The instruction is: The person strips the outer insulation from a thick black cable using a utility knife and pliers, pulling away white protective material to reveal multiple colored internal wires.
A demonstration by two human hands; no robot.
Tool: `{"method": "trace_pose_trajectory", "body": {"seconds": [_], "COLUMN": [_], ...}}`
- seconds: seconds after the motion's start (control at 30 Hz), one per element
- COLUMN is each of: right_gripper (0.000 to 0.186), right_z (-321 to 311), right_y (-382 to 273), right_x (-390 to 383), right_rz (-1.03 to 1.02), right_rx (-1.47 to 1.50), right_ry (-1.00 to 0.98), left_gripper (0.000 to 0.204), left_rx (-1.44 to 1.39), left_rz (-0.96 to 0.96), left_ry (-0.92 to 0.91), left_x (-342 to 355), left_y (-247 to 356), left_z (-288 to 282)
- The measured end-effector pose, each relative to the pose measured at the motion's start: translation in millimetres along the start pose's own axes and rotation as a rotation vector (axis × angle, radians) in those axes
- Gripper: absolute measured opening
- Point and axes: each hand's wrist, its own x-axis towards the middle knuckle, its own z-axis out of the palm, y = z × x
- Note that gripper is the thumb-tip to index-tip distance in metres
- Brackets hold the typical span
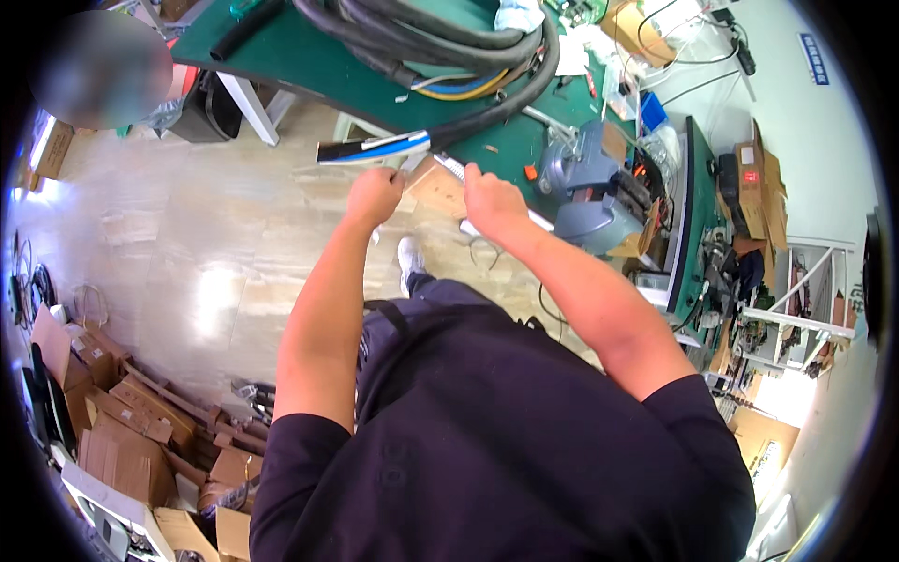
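Black thick cable (493,119), its end baring blue and white wires (389,151), overhangs the green table (290,58); right hand (493,199) grips a slim silver tool (450,167), left hand (376,195) clenched, contents unclear.

A black cable (494,119) overhangs the green surface (286,58); the right grip (494,199) holds a silver tool (450,167), the left grip (376,195) is curled nearby.

The coiled black cable (496,114) points its stripped end (blue, white showing) left, beside a silvery tool (450,167).
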Motion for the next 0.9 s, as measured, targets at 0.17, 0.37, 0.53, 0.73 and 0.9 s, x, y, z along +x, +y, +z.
{"method": "trace_pose_trajectory", "body": {"seconds": [0.17,0.37,0.53,0.73,0.9], "right_gripper": [0.019,0.018,0.031,0.035,0.040], "right_z": [2,12,61,28,7], "right_y": [-6,-13,66,20,-1], "right_x": [-4,-9,-73,-55,-23], "right_rz": [0.041,0.031,0.131,-0.030,-0.053], "right_rx": [0.000,-0.020,-0.090,0.116,0.061], "right_ry": [0.055,0.062,-0.174,0.324,0.229], "left_gripper": [0.037,0.037,0.037,0.043,0.042], "left_rx": [-0.057,-0.033,0.074,-0.103,-0.094], "left_rz": [-0.017,0.004,0.049,0.009,-0.125], "left_ry": [-0.025,0.013,-0.034,0.025,-0.048], "left_x": [-5,-5,3,-6,-2], "left_y": [7,0,-4,-14,-9], "left_z": [3,3,-3,25,30]}}
